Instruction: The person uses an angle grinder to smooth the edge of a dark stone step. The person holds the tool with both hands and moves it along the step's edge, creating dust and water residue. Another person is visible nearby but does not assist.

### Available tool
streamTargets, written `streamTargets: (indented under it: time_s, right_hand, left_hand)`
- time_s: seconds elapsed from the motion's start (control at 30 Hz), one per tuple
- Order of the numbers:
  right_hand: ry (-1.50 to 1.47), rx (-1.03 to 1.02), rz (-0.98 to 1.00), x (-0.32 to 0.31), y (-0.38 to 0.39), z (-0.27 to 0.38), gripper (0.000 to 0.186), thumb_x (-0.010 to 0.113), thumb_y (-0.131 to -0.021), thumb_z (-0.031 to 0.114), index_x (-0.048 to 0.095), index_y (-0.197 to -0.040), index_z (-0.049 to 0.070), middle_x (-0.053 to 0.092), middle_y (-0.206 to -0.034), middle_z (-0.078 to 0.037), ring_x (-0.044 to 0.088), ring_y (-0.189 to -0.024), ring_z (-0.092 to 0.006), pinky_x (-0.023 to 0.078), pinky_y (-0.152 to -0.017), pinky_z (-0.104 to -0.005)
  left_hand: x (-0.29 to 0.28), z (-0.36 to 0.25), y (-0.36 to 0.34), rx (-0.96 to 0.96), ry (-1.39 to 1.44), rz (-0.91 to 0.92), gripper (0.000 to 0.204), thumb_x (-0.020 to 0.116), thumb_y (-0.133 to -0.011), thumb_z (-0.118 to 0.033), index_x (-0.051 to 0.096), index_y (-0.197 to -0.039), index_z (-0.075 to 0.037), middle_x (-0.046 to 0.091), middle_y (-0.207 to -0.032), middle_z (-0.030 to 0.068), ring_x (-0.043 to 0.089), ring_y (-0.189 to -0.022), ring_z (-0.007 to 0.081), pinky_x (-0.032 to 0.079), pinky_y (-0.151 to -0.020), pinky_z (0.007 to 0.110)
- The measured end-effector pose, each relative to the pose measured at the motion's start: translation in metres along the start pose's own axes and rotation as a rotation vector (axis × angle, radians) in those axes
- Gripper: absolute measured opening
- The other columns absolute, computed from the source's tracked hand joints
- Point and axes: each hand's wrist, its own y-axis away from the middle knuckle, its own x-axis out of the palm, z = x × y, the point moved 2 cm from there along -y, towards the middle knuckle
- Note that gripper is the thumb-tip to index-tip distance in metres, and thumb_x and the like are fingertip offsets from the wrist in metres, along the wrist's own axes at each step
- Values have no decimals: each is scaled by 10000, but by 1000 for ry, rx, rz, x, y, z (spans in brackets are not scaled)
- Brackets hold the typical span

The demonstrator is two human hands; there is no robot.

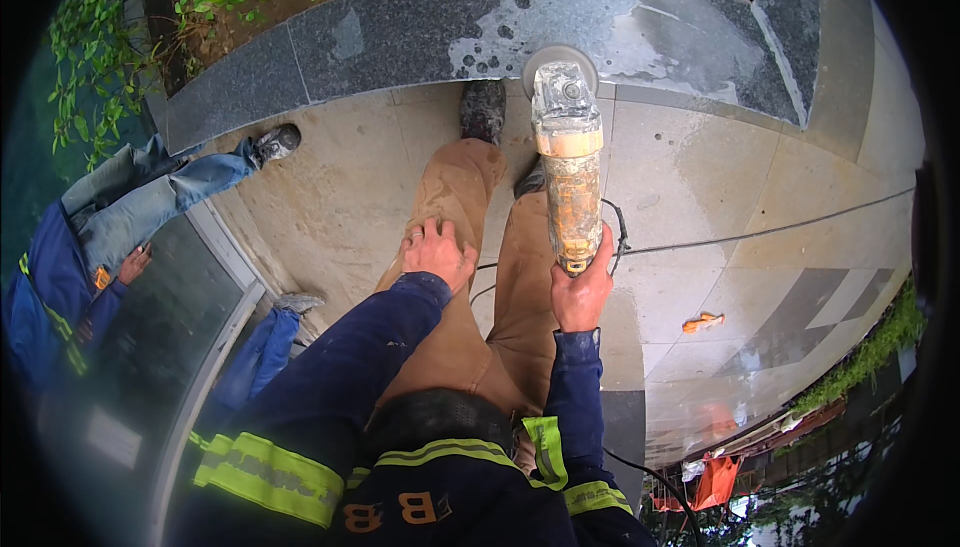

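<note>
My right hand (584, 294) is wrapped round the rear end of an angle grinder (574, 192), a worn orange tool caked in pale dust. Its round grey disc (538, 60) overlaps the near edge of a dark stone ledge (390, 39); whether disc and stone touch, I cannot tell. Wet, pale grey patches cover the ledge around the disc. On my tan trouser leg (455, 187) lies my left hand (441, 255), fingers apart and holding nothing. A black cord (680, 246) runs off to the right from near the grinder's back end.
A person in blue jeans (170, 192) sits at the left beside a glass panel (165, 347). Leafy plants (95, 72) grow behind the ledge. An orange glove-like scrap (703, 322) lies on the tiled floor (690, 177) to the right.
</note>
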Motion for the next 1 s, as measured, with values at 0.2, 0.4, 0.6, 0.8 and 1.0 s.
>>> streamTargets:
  time_s: [0.2,0.4,0.6,0.8,1.0]
  right_hand:
    - [9,-63,-40,3,-4,2,890,705,-680,-68,330,-1472,88,671,-974,-283,650,-884,-490,524,-752,-485]
    - [32,-46,-4,2,3,1,895,707,-678,-65,326,-1471,100,665,-964,-284,646,-861,-492,516,-728,-496]
    - [4,-48,-22,5,-2,4,892,700,-680,-68,324,-1471,102,665,-979,-285,644,-882,-493,519,-739,-493]
    - [-19,-4,-32,2,14,-6,872,691,-690,-67,333,-1467,98,673,-1006,-276,651,-930,-485,530,-775,-475]
    - [-49,0,-104,-3,1,0,853,689,-696,-63,342,-1459,97,674,-1017,-275,650,-956,-484,534,-793,-471]
  left_hand:
    - [-1,-1,2,4,-17,10,455,600,-818,-387,600,-1098,-29,545,-1207,203,539,-1131,393,420,-946,526]
    - [0,-1,1,1,-11,-5,448,594,-821,-384,600,-1093,-29,543,-1208,204,541,-1126,393,421,-947,526]
    - [-3,-2,2,-3,-14,35,458,590,-827,-386,597,-1115,-31,538,-1222,200,527,-1150,390,411,-965,528]
    - [-2,0,-1,-6,-19,26,471,595,-831,-392,592,-1137,-34,535,-1232,196,515,-1171,385,408,-975,527]
    - [-4,2,2,-4,-11,39,452,596,-849,-388,592,-1134,-37,529,-1218,193,527,-1163,393,399,-983,540]
